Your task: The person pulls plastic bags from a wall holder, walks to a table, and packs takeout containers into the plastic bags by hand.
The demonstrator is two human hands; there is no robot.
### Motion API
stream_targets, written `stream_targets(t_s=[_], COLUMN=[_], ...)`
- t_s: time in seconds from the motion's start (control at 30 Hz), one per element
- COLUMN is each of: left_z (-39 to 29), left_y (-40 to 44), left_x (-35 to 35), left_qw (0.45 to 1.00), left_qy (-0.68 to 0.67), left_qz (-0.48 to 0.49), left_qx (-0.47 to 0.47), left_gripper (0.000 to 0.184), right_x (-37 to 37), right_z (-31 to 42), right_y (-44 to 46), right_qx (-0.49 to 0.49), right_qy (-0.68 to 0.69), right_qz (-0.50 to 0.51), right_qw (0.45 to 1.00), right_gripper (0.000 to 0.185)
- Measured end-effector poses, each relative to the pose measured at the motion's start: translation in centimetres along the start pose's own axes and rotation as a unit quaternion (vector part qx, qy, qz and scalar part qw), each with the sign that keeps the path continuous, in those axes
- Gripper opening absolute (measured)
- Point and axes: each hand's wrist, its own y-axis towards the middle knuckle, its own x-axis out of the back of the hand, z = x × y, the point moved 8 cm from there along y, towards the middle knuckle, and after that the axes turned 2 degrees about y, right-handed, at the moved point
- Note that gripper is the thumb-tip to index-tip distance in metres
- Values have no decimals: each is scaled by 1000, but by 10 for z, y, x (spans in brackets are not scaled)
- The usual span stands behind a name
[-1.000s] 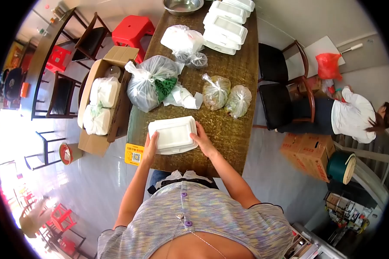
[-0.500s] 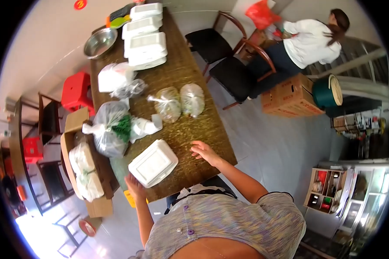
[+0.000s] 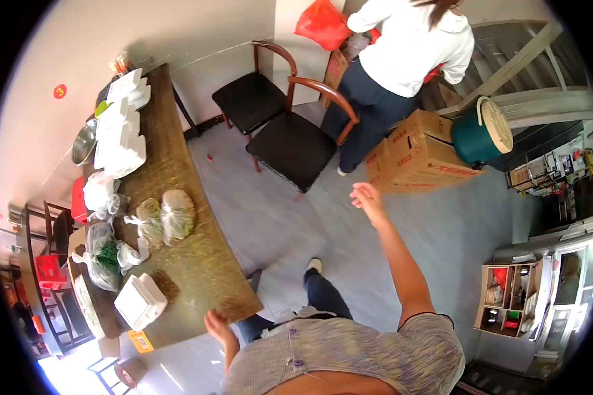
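My right hand (image 3: 369, 201) is stretched out over the grey floor, its fingers loosely bent and apart, with nothing in it. Low beside the near edge of the wooden table (image 3: 207, 276), my left hand (image 3: 219, 326) hangs empty, fingers slightly curled. A white foam takeout box (image 3: 140, 301) with its lid down rests on the table's near end, away from both hands. Behind it stand two clear bags of food (image 3: 178, 216) and a knotted plastic bag with something green (image 3: 103, 255).
Stacked foam boxes (image 3: 120, 141) and a metal bowl (image 3: 84, 143) occupy the table's far end. Two black-seated chairs (image 3: 293, 150) stand on the floor ahead. A person in a white top (image 3: 408, 49) is beyond them, near a cardboard box (image 3: 415, 155) and a green bucket (image 3: 474, 135).
My view and body have turned right, away from the table. My left hand has left the foam box's side, and my right hand has swung from over the table out above the floor.
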Motion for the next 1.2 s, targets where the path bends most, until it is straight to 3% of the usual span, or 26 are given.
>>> stream_targets(t_s=[0.03, 0.1, 0.2, 0.23, 0.37, 0.53, 0.73, 0.97, 1.1, 1.2], left_z=[-9, -68, -115, -115, -108, -108, -126, -204, -194, -171], left_y=[-10, -33, -51, -50, -45, -8, 67, 125, 136, 126], left_x=[-53, -138, -212, -222, -236, -241, -306, -395, -408, -412], left_qw=[997, 982, 945, 947, 962, 980, 989, 983, 986, 987], left_qy=[-17, 34, 125, 115, 98, 74, 28, 28, 80, 122], left_qz=[72, 167, 237, 234, 198, 100, 55, 103, 61, 13], left_qx=[7, -81, -190, -185, -160, -155, -136, -151, -137, -105], left_gripper=[26, 23, 21, 21, 20, 20, 20, 19, 18, 18], right_x=[35, 94, 158, 169, 129, 43, -18, -25, 7, 31], right_z=[5, 19, 20, 19, 55, 121, 206, 266, 275, 295], right_y=[1, -1, 32, 44, 101, 188, 300, 472, 605, 702], right_qx=[-22, -56, -53, -57, -33, 9, 58, 71, 93, 177], right_qy=[0, 9, -7, -11, 50, 8, -41, -112, -151, -241], right_qz=[-10, -39, -90, -106, 4, 162, 203, 135, 35, -98], right_qw=[1000, 998, 995, 993, 998, 987, 977, 982, 984, 949], right_gripper=[24, 25, 25, 25, 25, 27, 26, 24, 20, 18])
